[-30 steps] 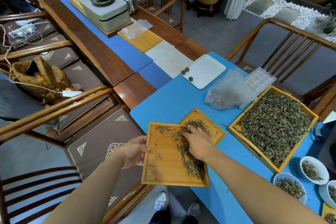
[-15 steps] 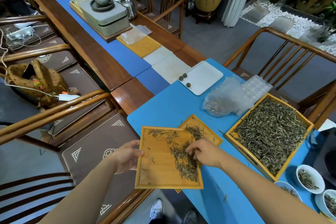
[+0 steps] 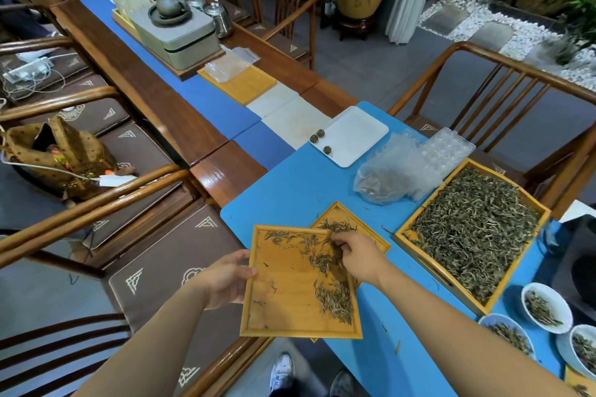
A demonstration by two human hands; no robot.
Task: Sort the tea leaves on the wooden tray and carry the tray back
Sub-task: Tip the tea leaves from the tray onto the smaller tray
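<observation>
A flat, rimmed, honey-coloured wooden tray [image 3: 290, 293] juts over the near edge of the blue-covered bench [image 3: 290, 184], carrying a thin streak of dry, wiry grey-green tea leaves [image 3: 332, 296] down its right side. The left hand [image 3: 225, 280] grips its left rim; the right hand [image 3: 356, 256] pinches leaves at its far right corner. Half under it lies a second small wooden tray [image 3: 361, 229] with a few leaves. To the right, a large deep wooden box [image 3: 474, 235] is heaped with leaves, and white porcelain bowls [image 3: 546, 308] hold small portions. Compared with a second ago, the right hand sits further up the tray, and the streak looks thinner.
</observation>
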